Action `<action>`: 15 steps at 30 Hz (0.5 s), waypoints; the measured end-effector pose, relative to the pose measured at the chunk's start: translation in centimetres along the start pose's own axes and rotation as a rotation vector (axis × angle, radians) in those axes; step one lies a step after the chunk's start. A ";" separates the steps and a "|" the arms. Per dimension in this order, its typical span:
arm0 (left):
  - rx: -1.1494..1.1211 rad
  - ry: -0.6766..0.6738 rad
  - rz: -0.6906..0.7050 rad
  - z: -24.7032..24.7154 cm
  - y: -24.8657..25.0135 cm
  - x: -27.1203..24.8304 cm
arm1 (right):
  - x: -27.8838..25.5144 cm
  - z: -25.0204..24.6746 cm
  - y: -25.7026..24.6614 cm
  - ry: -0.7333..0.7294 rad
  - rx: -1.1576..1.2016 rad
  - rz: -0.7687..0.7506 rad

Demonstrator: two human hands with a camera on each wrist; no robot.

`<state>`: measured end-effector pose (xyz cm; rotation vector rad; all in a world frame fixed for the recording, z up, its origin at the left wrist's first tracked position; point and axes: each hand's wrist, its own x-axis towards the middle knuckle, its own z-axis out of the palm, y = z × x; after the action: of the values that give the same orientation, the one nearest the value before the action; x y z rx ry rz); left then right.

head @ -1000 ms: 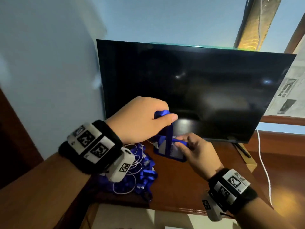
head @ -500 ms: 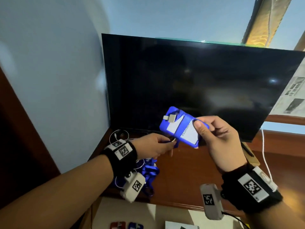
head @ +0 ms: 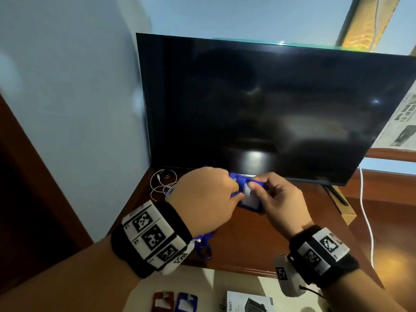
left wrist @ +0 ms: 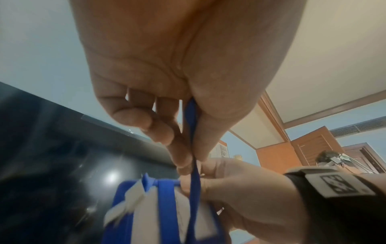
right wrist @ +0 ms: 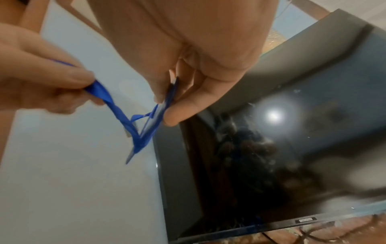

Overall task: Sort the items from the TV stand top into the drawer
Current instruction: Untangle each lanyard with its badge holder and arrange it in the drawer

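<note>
A blue badge holder with a white card inside is held just above the wooden TV stand top, in front of the TV's lower edge. My right hand pinches the badge holder by its edge between thumb and fingers. Its blue lanyard strap is pinched by my left hand close to the clip. More of the lanyard lies under my left wrist near the stand's front edge. The left hand hides the holder's left side in the head view.
The dark TV fills the back of the stand. A coiled white cable lies at the back left. A cardboard box and a white cord are at the right. Below, the open drawer holds a red holder, a blue holder and a box.
My right hand has lowered the badge holder from in front of the screen to just above the stand. My left hand has come up beside it, still pinching the strap.
</note>
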<state>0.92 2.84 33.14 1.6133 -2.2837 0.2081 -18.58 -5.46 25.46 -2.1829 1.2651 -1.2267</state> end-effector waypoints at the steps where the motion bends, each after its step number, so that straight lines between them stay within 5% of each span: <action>1: 0.031 -0.010 0.020 -0.5 -0.3 0.3 | -0.3 0.3 -0.4 -0.062 0.017 -0.045; 6: -0.153 -0.169 0.004 -0.6 -3.9 3.0 | -1.4 1.0 -1.7 -0.289 0.171 -0.133; 10: -0.718 -0.318 -0.195 0.3 -6.6 3.7 | -1.6 0.2 -2.2 -0.295 0.405 -0.045; 15: -1.395 -0.324 -0.451 3.8 -6.7 2.3 | -2.0 0.2 -2.9 -0.257 0.531 0.015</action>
<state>5.74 -2.68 29.88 1.2355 -1.3842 -1.4648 -17.27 -2.28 26.17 -1.8581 0.7441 -1.0783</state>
